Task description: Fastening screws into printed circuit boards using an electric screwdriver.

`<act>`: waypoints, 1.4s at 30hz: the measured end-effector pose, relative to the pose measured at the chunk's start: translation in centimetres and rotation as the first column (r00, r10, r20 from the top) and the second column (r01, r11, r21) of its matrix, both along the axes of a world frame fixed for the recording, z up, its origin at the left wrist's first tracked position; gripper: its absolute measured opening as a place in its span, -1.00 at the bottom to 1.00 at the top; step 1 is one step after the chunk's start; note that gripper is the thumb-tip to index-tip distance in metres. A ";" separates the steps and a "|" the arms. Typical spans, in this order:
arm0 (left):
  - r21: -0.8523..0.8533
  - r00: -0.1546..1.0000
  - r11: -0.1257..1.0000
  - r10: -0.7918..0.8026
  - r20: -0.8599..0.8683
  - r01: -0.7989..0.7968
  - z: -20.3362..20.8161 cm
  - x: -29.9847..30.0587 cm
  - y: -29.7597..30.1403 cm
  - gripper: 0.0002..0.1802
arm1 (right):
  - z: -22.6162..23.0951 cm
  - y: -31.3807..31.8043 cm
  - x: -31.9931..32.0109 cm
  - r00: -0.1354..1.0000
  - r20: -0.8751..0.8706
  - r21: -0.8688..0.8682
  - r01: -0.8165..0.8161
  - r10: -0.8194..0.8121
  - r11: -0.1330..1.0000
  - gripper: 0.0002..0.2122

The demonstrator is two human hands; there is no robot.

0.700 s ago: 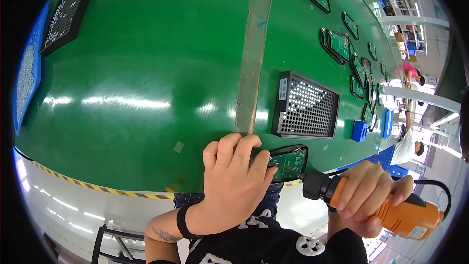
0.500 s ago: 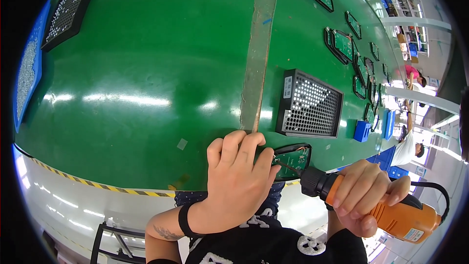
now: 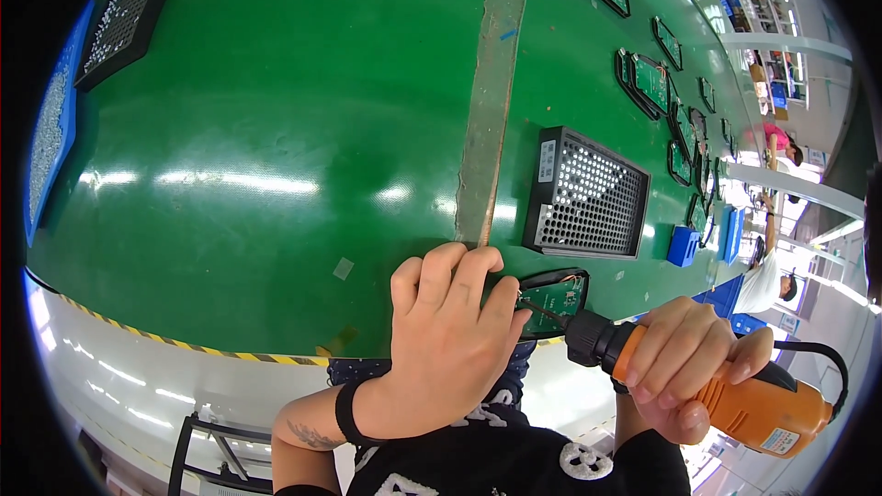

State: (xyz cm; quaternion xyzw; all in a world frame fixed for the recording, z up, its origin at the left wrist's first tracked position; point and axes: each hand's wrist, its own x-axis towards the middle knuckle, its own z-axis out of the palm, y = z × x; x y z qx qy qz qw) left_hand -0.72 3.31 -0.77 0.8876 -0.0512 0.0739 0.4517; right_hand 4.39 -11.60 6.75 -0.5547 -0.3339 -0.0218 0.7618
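Observation:
My right hand [image 3: 689, 367] is wrapped round an orange and black electric screwdriver [image 3: 763, 411], held nearly level with its cable leading off to the right. Its thin bit slants up and left across a green circuit board [image 3: 555, 299] in a black frame at the table's near edge. The bit's tip lies at the board's left end, beside my left hand [image 3: 455, 335]. That hand is closed at this end, with thumb and index finger against the board; its other fingers are bent on the table. My fingers partly cover the board's left end and hide any screw there.
A black perforated tray [image 3: 588, 197] of small bright pieces stands just beyond the board. Several framed boards [image 3: 650, 84] lie farther right, near a small blue bin [image 3: 683, 246]. At far left are another black tray [image 3: 129, 23] and a blue tray [image 3: 53, 138]. Co-workers [image 3: 761, 285] are at far right.
The view has shifted very slightly, so the table things sit a little to the right. Both hands, the screwdriver and the board keep the same arrangement.

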 end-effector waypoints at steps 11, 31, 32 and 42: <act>0.004 1.000 1.000 0.017 0.002 -0.017 0.0 0.3 -0.1 -0.64 | 0.2 1.3 0.7 0.995 0.002 -0.144 -0.098 0.099 0.985 -0.67; -0.297 0.936 0.948 -0.201 -0.288 0.112 6.9 16.7 4.3 -0.75 | 5.3 -7.0 6.7 0.970 0.028 0.219 0.231 -0.243 0.948 -0.72; -0.345 0.926 0.935 -0.194 -0.323 0.076 6.8 20.5 4.1 -0.72 | 4.6 -6.9 7.4 0.970 -0.013 0.184 0.241 -0.243 0.953 -0.72; 0.515 0.804 0.849 -0.222 0.552 -0.120 -3.1 36.0 -1.2 -0.27 | 2.7 -4.4 8.3 0.956 -0.116 -0.007 0.270 -0.269 0.963 -0.69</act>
